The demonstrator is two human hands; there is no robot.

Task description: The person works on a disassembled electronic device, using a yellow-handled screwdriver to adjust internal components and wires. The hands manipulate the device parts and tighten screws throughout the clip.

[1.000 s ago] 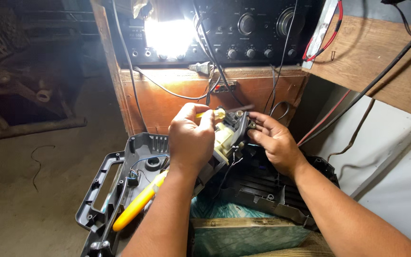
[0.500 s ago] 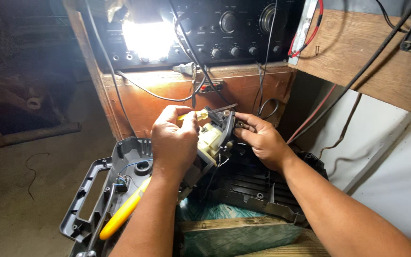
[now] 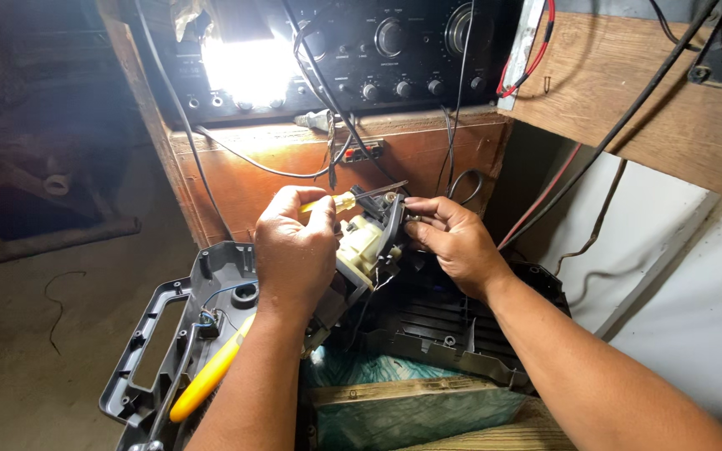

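My left hand (image 3: 294, 250) grips a small yellow-handled screwdriver (image 3: 340, 202), its tip pointing right toward a cream and black motor assembly (image 3: 365, 246) held up between both hands. My right hand (image 3: 453, 242) pinches the black part at the assembly's right side. Thin wires trail down from the assembly. Below it lies an open grey plastic housing (image 3: 152, 351) with a handle cut-out, and a second dark ribbed housing part (image 3: 444, 321) under my right wrist. A larger yellow-handled tool (image 3: 211, 376) rests on the grey housing beneath my left forearm.
A black amplifier with knobs (image 3: 394, 50) sits on a wooden cabinet (image 3: 277, 167) ahead, with a bright lamp (image 3: 248, 67) and several cables hanging down. A wooden shelf (image 3: 653, 108) is at upper right. A teal wooden board (image 3: 403, 409) lies below. Bare concrete floor (image 3: 27, 359) at left.
The view has shifted, so the hands and assembly sit slightly lower and to the right in frame. The screwdriver's yellow handle now shows above my left hand.
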